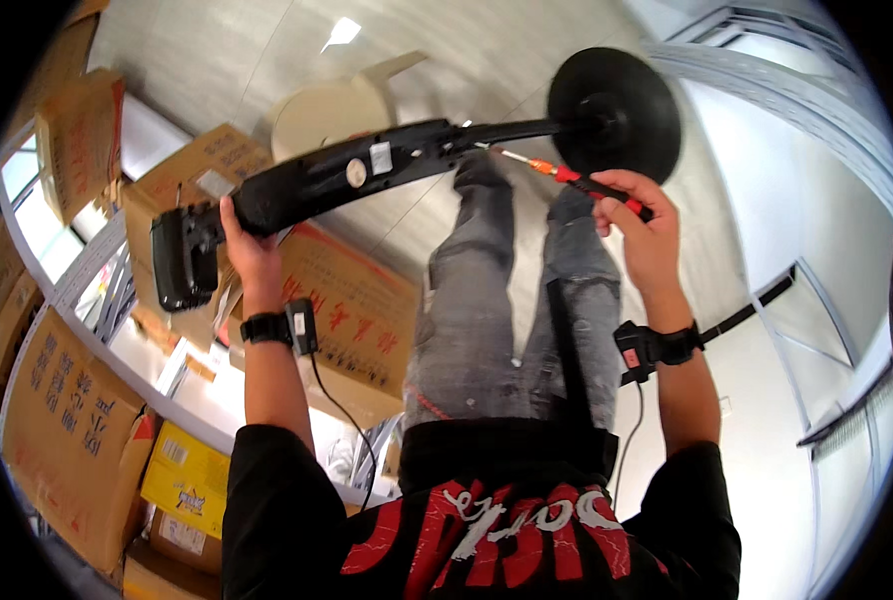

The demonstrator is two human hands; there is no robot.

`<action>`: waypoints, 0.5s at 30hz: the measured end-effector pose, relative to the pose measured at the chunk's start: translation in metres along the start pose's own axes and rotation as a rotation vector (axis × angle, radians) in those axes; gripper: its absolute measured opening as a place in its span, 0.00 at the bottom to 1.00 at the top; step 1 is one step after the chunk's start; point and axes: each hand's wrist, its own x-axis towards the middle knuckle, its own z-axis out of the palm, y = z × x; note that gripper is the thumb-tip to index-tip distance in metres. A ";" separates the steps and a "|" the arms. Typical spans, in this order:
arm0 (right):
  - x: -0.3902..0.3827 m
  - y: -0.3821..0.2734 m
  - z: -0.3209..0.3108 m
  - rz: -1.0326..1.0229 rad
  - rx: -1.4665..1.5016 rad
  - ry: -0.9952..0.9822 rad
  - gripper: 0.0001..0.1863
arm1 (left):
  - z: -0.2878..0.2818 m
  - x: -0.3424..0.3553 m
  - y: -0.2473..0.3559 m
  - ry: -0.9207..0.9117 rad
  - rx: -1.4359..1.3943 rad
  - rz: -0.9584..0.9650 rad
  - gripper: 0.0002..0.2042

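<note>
A long black device, with a boxy end at the left and a round black disc on a thin shaft at the right, spans the view in front of my legs. My left hand grips its body near the boxy end, the thumb showing on top and the other fingers partly hidden. In my right hand is a screwdriver with a red and black handle. Its tip points left, close to the narrow end of the body; whether it touches cannot be made out.
A beige round stool stands beyond the device. Cardboard boxes and a yellow box crowd the left, around a grey metal rack. Bands with small black modules and cables are on both my wrists. White panels stand at the right.
</note>
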 end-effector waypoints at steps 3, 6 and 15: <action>-0.041 -0.040 -0.015 -0.114 -0.073 0.007 0.14 | -0.010 -0.017 0.011 -0.116 -0.028 -0.047 0.25; -0.088 -0.098 -0.026 -0.229 -0.029 0.017 0.14 | 0.005 -0.051 0.039 -0.135 -0.021 -0.124 0.27; -0.291 -0.230 -0.074 -0.700 0.092 0.172 0.13 | 0.022 -0.125 0.066 -0.148 -0.046 0.175 0.24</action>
